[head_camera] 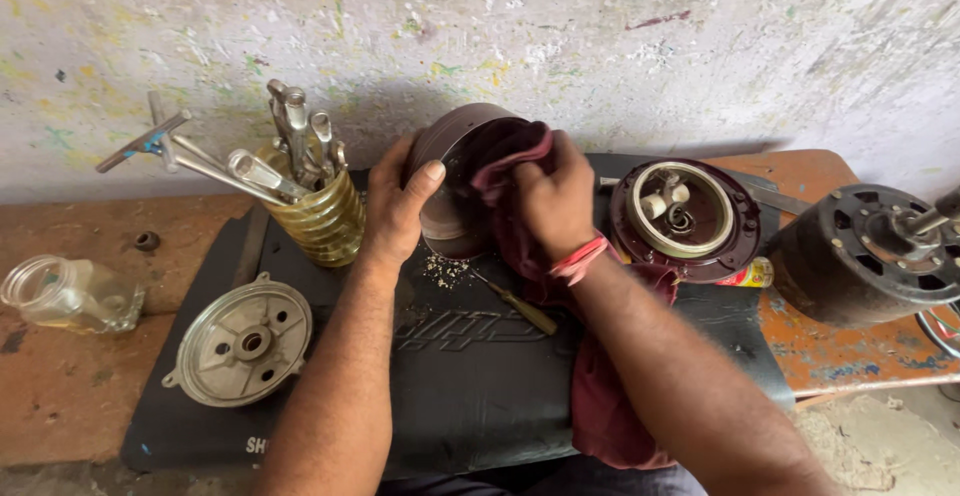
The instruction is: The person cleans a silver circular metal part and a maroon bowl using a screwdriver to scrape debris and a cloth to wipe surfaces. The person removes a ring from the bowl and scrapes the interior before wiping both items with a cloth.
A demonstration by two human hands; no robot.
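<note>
My left hand grips the rim of a dark round metal motor housing, tilted on its side on the black mat. Pressed into the housing's open face is a maroon cloth, which my right hand holds. The cloth's tail hangs down under my right forearm toward the front edge. A red band circles my right wrist. Small pale crumbs of debris lie on the mat just below the housing.
A ribbed yellow jar holds several wrenches at left. A silver end cover, a clear plastic jar, a wooden-handled screwdriver, a dark cap with small parts and a black motor lie around.
</note>
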